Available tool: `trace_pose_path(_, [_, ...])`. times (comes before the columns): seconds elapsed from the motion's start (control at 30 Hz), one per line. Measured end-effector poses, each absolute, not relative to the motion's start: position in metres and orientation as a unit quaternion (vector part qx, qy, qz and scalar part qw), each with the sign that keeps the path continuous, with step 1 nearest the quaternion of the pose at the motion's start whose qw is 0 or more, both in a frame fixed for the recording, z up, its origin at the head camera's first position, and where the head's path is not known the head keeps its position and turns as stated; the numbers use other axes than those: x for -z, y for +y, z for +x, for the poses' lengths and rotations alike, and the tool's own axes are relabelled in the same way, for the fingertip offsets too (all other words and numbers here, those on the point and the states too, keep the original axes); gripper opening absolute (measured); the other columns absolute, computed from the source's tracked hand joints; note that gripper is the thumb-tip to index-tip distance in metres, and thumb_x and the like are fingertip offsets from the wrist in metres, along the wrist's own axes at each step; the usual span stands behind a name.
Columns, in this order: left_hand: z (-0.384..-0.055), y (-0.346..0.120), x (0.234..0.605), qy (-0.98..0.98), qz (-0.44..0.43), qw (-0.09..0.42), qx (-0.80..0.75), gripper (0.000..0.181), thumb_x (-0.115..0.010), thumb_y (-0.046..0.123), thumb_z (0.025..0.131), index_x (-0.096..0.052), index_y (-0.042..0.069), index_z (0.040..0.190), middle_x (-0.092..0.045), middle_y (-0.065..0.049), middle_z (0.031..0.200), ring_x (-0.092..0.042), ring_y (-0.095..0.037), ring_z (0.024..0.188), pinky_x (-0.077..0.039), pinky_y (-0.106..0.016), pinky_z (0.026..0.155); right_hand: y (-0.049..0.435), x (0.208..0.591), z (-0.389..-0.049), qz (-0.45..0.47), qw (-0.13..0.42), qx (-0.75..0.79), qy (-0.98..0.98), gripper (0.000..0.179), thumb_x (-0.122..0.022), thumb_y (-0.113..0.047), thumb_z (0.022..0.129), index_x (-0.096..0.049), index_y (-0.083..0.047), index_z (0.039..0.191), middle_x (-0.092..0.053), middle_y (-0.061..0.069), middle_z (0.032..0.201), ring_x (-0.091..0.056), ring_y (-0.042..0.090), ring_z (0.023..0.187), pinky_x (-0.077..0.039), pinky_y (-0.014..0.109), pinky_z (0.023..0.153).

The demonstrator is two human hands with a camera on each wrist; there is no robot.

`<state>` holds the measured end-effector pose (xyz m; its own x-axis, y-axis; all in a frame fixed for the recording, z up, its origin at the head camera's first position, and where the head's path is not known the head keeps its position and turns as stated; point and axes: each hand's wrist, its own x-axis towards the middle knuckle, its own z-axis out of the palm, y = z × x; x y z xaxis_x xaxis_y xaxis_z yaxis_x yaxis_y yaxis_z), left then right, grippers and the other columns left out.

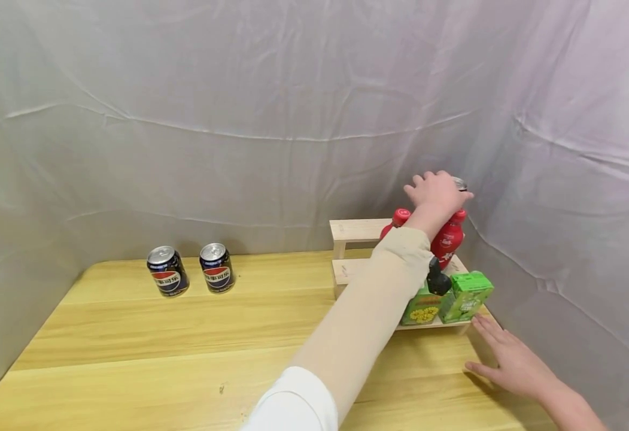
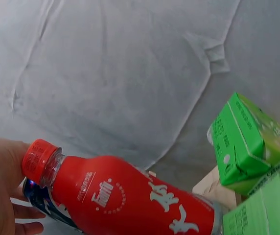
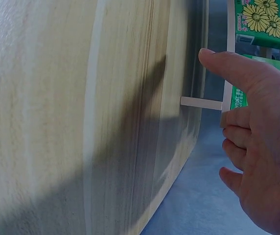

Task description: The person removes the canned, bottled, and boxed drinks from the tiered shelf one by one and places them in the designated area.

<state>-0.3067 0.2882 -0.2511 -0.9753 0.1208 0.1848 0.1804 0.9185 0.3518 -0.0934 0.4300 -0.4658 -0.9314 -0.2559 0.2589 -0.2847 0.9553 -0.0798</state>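
My left hand reaches over the top step of a wooden tiered stand, fingers spread beside a dark soda can. The left wrist view shows this can partly hidden behind a red bottle, whose cap is right by the hand. A second red bottle is mostly covered by my left forearm. On the lowest step stand green drink cartons. My right hand is low at the stand's front right corner, thumb apart and fingertips right at its edge.
Two dark blue Pepsi cans stand upright on the yellow wood-grain table, far left of the stand. Grey cloth hangs behind the table and along both sides, close to the stand's right end.
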Motion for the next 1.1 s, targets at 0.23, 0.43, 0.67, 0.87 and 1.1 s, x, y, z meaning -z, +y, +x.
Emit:
trace_pose_path(0.23, [-0.309,0.289,0.252,-0.971,-0.051,0.055,0.225,0.065,-0.069,0.073,0.069,-0.055,0.033,0.119,-0.058,0.011,0.112,-0.049,-0.012,0.109,-0.041,-0.037,0.095,0.429,0.466,-0.093,0.129,0.112,-0.061,-0.983,0.09,-0.075,-0.044,0.08,-0.038,0.006,0.145,-0.041,0.028,0.147,-0.006,0.013,0.15,0.016,0.003,0.103])
trace_pose_path(0.43, [-0.314,0.282,0.25,-0.97,-0.058,0.057,0.227,0.05,-0.073,0.063,0.071,-0.058,0.032,0.107,-0.059,0.01,0.1,-0.047,-0.013,0.103,-0.039,-0.038,0.093,0.426,0.465,-0.098,0.129,0.115,-0.063,-0.983,0.091,-0.075,-0.045,0.08,-0.037,0.006,0.145,-0.04,0.028,0.148,-0.022,0.027,0.148,0.015,0.003,0.103])
trace_pose_path(0.67, [-0.315,0.277,0.256,-0.971,-0.065,0.077,0.216,0.044,-0.07,0.066,0.073,-0.061,0.03,0.099,-0.058,0.009,0.096,-0.046,-0.013,0.1,-0.038,-0.038,0.09,0.421,0.468,-0.1,0.137,0.122,-0.066,-0.981,0.09,-0.076,-0.044,0.079,-0.039,0.006,0.144,-0.042,0.028,0.146,-0.017,0.02,0.149,0.014,0.002,0.103])
trace_pose_path(0.87, [-0.315,0.275,0.256,-0.97,-0.075,0.095,0.213,0.046,-0.068,0.067,0.074,-0.06,0.031,0.103,-0.058,0.01,0.1,-0.045,-0.012,0.102,-0.038,-0.037,0.091,0.422,0.468,-0.101,0.139,0.122,-0.064,-0.981,0.091,-0.076,-0.045,0.079,-0.038,0.006,0.145,-0.041,0.028,0.147,-0.009,0.015,0.15,0.014,0.003,0.103])
trace_pose_path(1.1, [-0.309,0.271,0.248,-0.969,-0.09,0.117,0.199,0.051,-0.065,0.068,0.076,-0.056,0.032,0.112,-0.057,0.012,0.108,-0.046,-0.009,0.106,-0.037,-0.037,0.095,0.424,0.466,-0.103,0.145,0.125,-0.064,-0.979,0.091,-0.076,-0.044,0.079,-0.039,0.007,0.144,-0.042,0.028,0.147,-0.006,0.01,0.149,0.014,0.003,0.104])
